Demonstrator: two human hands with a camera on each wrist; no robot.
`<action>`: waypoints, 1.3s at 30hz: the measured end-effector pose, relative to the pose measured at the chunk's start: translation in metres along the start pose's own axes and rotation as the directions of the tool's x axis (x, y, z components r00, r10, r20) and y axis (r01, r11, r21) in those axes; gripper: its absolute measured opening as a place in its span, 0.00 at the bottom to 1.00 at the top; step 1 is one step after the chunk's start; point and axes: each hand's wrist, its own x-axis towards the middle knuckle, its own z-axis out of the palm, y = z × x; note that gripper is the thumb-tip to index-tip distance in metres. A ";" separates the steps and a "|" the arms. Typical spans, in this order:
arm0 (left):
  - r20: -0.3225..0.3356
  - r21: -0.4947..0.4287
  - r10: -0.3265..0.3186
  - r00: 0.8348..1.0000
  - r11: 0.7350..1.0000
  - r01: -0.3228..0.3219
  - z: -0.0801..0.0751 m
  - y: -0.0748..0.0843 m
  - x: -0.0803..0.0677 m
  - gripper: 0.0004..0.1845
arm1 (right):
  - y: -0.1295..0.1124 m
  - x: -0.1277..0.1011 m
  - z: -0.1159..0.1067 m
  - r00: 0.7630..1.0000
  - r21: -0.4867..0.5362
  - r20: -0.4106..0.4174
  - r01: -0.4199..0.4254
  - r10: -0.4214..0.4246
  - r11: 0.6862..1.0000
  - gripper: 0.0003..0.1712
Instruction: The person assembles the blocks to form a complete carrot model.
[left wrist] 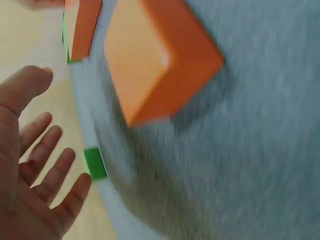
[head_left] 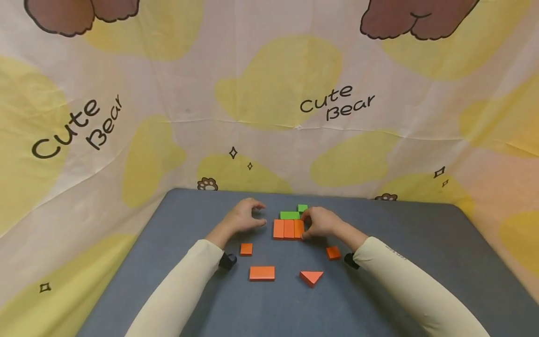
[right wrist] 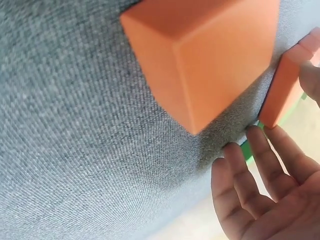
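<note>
In the head view, three orange rectangular blocks point(head_left: 288, 229) stand side by side, with a long green block point(head_left: 289, 215) along their far side. A small green block point(head_left: 302, 208) sits just beyond its right end. My right hand point(head_left: 322, 222) pinches the rightmost orange block point(right wrist: 284, 85) between thumb and fingers at its ends. To the left of the row, my left hand point(head_left: 245, 216) is apart from it, fingers spread and nothing held. The left wrist view has another green block point(left wrist: 95, 164) right by those fingertips; the hand hides it from the head view.
Nearer on the grey table point(head_left: 286, 313) lie a small orange block point(head_left: 246, 249) at left, another orange block point(head_left: 333, 253) at right, an orange rectangular block point(head_left: 262, 274) and an orange triangular block point(head_left: 311, 278). A patterned cloth point(head_left: 269, 93) hangs behind the table.
</note>
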 end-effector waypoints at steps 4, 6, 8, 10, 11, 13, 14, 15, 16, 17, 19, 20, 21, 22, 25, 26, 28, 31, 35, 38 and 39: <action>-0.057 -0.010 -0.052 0.997 0.999 0.051 -0.008 -0.011 0.004 0.26 | 0.002 0.001 0.003 1.000 0.004 -0.005 -0.011 0.011 1.000 0.29; -0.075 -0.009 -0.080 0.994 0.997 0.079 -0.012 -0.017 0.007 0.26 | 0.002 0.001 0.004 1.000 0.011 -0.006 -0.018 0.018 1.000 0.29; -0.082 -0.011 -0.111 0.990 0.994 0.110 -0.015 -0.021 0.009 0.28 | 0.003 0.000 0.004 1.000 0.020 -0.008 -0.017 0.017 1.000 0.28; -0.082 -0.017 -0.131 0.988 0.991 0.130 -0.018 -0.025 0.012 0.28 | 0.003 0.000 0.004 1.000 0.025 -0.012 -0.006 0.006 1.000 0.28; -0.081 -0.019 -0.140 0.987 0.990 0.139 -0.019 -0.027 0.013 0.28 | 0.004 0.000 0.004 1.000 0.026 -0.015 0.002 -0.002 1.000 0.28; -0.071 -0.009 -0.153 0.986 0.988 0.153 -0.021 -0.029 0.015 0.28 | 0.006 -0.001 0.004 1.000 0.026 -0.021 0.024 -0.023 0.999 0.28; -0.065 -0.004 -0.156 0.986 0.988 0.156 -0.021 -0.029 0.016 0.27 | 0.007 -0.001 0.004 0.999 0.024 -0.024 0.035 -0.035 0.999 0.28; -0.058 0.006 -0.162 0.985 0.987 0.163 -0.022 -0.029 0.018 0.27 | 0.008 -0.002 0.004 0.999 0.027 -0.025 0.045 -0.044 0.999 0.28; -0.051 0.016 -0.167 0.985 0.986 0.168 -0.022 -0.029 0.019 0.26 | 0.010 -0.002 0.004 0.998 0.029 -0.027 0.058 -0.057 0.998 0.29; -0.045 0.026 -0.170 0.984 0.985 0.171 -0.022 -0.029 0.019 0.26 | 0.010 -0.003 0.004 0.998 0.036 -0.027 0.063 -0.062 0.997 0.29; -0.035 0.053 -0.180 0.983 0.982 0.181 -0.021 -0.029 0.021 0.26 | 0.012 -0.004 0.004 0.997 0.054 -0.025 0.070 -0.068 0.996 0.29; -0.034 0.066 -0.186 0.982 0.980 0.188 -0.020 -0.028 0.023 0.26 | 0.012 -0.004 0.004 0.997 0.062 -0.025 0.071 -0.069 0.996 0.29; -0.033 0.080 -0.189 0.981 0.978 0.191 -0.019 -0.028 0.024 0.26 | 0.013 -0.005 0.004 0.997 0.069 -0.025 0.072 -0.070 0.995 0.29; -0.034 0.090 -0.195 0.980 0.976 0.197 -0.018 -0.027 0.025 0.26 | 0.013 -0.005 0.004 0.997 0.073 -0.024 0.073 -0.072 0.995 0.29; -0.042 0.104 -0.212 0.976 0.971 0.215 -0.015 -0.026 0.028 0.26 | 0.014 -0.005 0.004 0.997 0.076 -0.022 0.069 -0.068 0.995 0.29; -0.044 0.102 -0.214 0.976 0.971 0.217 -0.015 -0.026 0.028 0.25 | 0.014 -0.005 0.004 0.998 0.076 -0.021 0.068 -0.066 0.995 0.29; -0.042 0.097 -0.220 0.975 0.970 0.223 -0.013 -0.026 0.030 0.24 | 0.014 -0.004 0.004 0.998 0.075 -0.017 0.061 -0.060 0.995 0.29; -0.037 0.080 -0.222 0.974 0.971 0.225 -0.011 -0.026 0.030 0.21 | 0.014 -0.004 0.003 0.999 0.076 -0.016 0.051 -0.050 0.996 0.28; -0.045 0.058 -0.226 0.973 0.972 0.228 -0.008 -0.028 0.030 0.18 | 0.012 -0.004 0.004 0.998 0.076 -0.022 0.055 -0.054 0.996 0.29; -0.049 0.037 -0.227 0.973 0.973 0.228 -0.007 -0.029 0.029 0.17 | 0.011 -0.003 0.004 0.998 0.072 -0.028 0.058 -0.056 0.996 0.29; -0.052 0.031 -0.226 0.973 0.973 0.228 -0.007 -0.029 0.029 0.18 | 0.011 -0.003 0.005 0.998 0.070 -0.029 0.058 -0.056 0.996 0.29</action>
